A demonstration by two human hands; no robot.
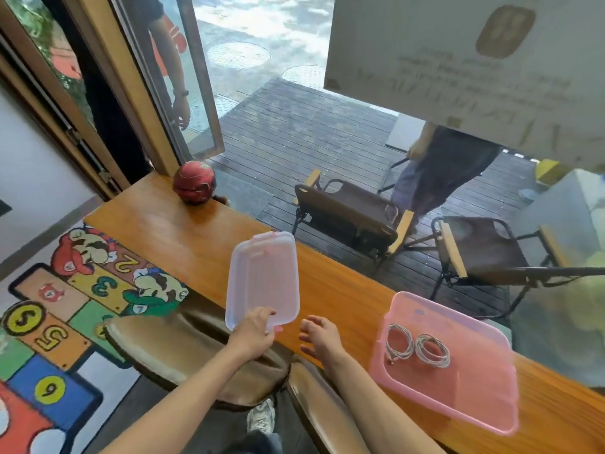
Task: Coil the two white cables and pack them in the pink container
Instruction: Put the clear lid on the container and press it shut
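In the pink container (pixel 458 388), two coiled cables (pixel 415 347) lie well right of the fingers (pixel 307 326).

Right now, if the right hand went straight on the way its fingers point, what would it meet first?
The right hand is open, fingers pointing up-left toward the lid that the left hand holds. It would probably meet the lid's near edge first, though depth is unclear; it could pass beneath onto the counter.

Bare forearms, no sleeves; white sneaker (pixel 261 417); dark trouser leg (pixel 262 444)

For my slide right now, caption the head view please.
Left hand lifts translucent lid; two coiled white cables lie in pink plastic container.
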